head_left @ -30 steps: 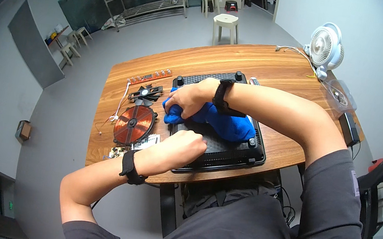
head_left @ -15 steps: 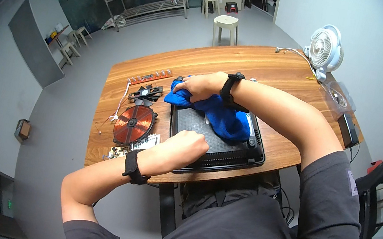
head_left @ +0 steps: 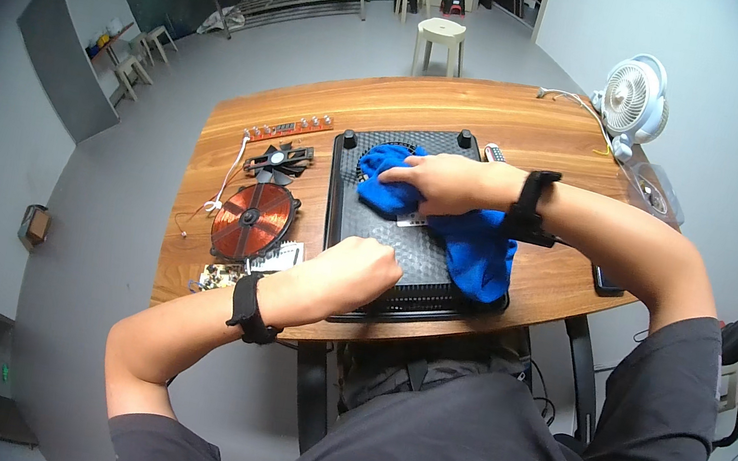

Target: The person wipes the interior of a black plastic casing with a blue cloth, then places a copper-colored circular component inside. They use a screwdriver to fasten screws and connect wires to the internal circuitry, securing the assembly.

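Observation:
A black induction cooker housing (head_left: 363,220) lies underside up on the wooden table, its round feet and a vent grille showing. My right hand (head_left: 459,185) presses a bunched blue cloth (head_left: 481,261) onto it, fingers closed on the part over the grille; the rest of the cloth trails toward the near right corner. Closed in a fist, my left hand (head_left: 352,275) rests at the housing's near left side. Its fingertips are hidden, so what they hold, if anything, cannot be seen.
Left of the housing are a copper coil (head_left: 243,227), a small black fan (head_left: 279,160), a circuit board with a heat sink (head_left: 281,257) and a narrow orange board (head_left: 288,128). A white desk fan (head_left: 630,96) stands far right beside a clear plastic container (head_left: 657,189).
My right hand has drawn the blue cloth right and nearer across the housing, uncovering its far edge and feet. My left fist stays at the near left side.

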{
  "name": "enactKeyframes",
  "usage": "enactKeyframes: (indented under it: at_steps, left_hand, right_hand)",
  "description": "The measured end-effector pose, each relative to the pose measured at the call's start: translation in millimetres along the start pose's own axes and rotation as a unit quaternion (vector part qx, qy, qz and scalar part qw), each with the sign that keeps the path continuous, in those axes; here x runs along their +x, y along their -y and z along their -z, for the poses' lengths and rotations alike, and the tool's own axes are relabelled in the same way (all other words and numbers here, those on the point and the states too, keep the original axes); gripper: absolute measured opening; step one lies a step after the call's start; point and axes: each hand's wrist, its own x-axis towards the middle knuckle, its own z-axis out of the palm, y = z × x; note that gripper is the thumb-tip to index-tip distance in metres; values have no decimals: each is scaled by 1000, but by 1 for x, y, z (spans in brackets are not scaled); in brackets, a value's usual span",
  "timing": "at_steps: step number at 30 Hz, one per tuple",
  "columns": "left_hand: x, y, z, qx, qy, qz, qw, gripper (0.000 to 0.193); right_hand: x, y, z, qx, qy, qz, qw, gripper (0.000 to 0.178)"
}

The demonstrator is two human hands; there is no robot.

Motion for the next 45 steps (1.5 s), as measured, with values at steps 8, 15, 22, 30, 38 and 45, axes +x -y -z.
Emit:
enactKeyframes:
  at_steps: [8, 15, 22, 30, 38, 45]
  left_hand:
    - [0, -3, 1, 6, -4, -15, 1000, 20]
    - [-1, 1, -1, 13, 14, 4, 1000, 21]
    - [-1, 3, -1, 14, 12, -8, 1000, 27]
    - [-2, 1, 1, 15, 16, -1, 1000, 33]
    - [-3, 2, 5, 6, 20, 3, 1000, 31]
    - [0, 3, 12, -1, 42, 9, 999, 35]
  right_hand:
    - [-1, -75, -24, -6, -89, -111, 990, 64]
    - [-6, -59, 4, 10, -70, -147, 987, 37]
    - [-49, -101, 53, -45, -195, -224, 954, 54]
    - [-121, -147, 47, -109, -181, -325, 922, 50]
    - [-121, -153, -39, -38, -79, -364, 927, 59]
    - [-104, -132, -4, -63, 16, -374, 925, 66]
